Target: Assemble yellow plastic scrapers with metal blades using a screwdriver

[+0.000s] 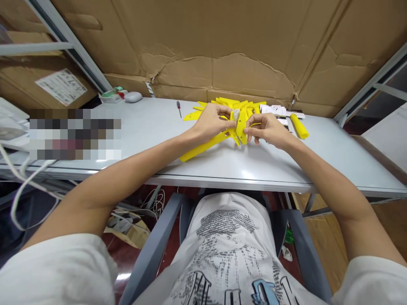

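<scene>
Between my hands, above the table, is a flat yellow plastic piece (242, 127) with small dark holes. My right hand (265, 129) pinches its right edge between thumb and fingers. A small clear plastic bag (236, 115) with shiny contents shows beside the piece. My left hand (213, 120) has its thumb and fingers closed at the bag; whether it also grips yellow plastic is hidden. Under my left wrist a long yellow strip (203, 148) lies slanting on the table. Behind the hands several more yellow parts (227, 101) are heaped.
A small screwdriver (179, 109) lies left of the heap. To the right are printed papers (274, 110) and a yellow tube (299, 126). A grey rounded object (133, 97) sits at the back left. Cardboard (222, 38) walls the table's rear; white cables (23, 182) hang at the left.
</scene>
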Action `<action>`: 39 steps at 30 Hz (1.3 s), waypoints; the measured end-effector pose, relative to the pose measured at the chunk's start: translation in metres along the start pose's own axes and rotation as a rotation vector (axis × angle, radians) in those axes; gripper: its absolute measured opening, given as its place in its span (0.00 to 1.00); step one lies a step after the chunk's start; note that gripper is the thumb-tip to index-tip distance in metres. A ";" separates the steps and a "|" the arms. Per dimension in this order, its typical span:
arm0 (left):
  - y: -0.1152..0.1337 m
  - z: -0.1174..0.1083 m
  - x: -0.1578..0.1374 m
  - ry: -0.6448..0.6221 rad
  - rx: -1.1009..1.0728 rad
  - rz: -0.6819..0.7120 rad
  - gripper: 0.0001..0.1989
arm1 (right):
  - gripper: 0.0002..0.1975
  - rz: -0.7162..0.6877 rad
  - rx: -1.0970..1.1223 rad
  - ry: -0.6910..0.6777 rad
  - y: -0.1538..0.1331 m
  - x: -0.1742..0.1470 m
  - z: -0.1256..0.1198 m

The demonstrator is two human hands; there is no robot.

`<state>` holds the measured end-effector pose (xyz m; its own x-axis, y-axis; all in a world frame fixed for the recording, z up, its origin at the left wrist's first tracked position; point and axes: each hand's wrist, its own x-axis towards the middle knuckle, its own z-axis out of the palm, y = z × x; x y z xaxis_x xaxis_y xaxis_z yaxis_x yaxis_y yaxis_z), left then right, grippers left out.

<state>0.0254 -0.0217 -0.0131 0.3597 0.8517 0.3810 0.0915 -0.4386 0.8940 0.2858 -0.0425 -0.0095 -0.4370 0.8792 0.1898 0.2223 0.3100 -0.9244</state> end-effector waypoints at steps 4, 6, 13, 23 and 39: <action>0.001 0.000 -0.001 0.017 0.008 -0.012 0.07 | 0.34 -0.001 0.012 -0.027 0.000 -0.002 0.009; 0.000 0.000 -0.001 0.029 0.028 -0.010 0.06 | 0.34 -0.015 0.037 -0.024 0.001 -0.002 0.012; 0.002 0.002 -0.001 0.052 -0.050 -0.051 0.04 | 0.36 -0.056 0.077 0.038 0.004 -0.001 0.020; 0.009 -0.004 -0.008 -0.014 0.004 0.016 0.12 | 0.37 -0.040 0.049 0.082 0.001 -0.004 0.024; 0.024 -0.008 -0.010 -0.078 -0.007 0.005 0.19 | 0.41 -0.089 -0.122 0.109 -0.005 -0.008 0.018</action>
<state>0.0168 -0.0390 0.0065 0.4314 0.8245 0.3662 0.0830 -0.4404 0.8939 0.2727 -0.0575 -0.0118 -0.3640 0.8782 0.3103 0.2938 0.4244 -0.8565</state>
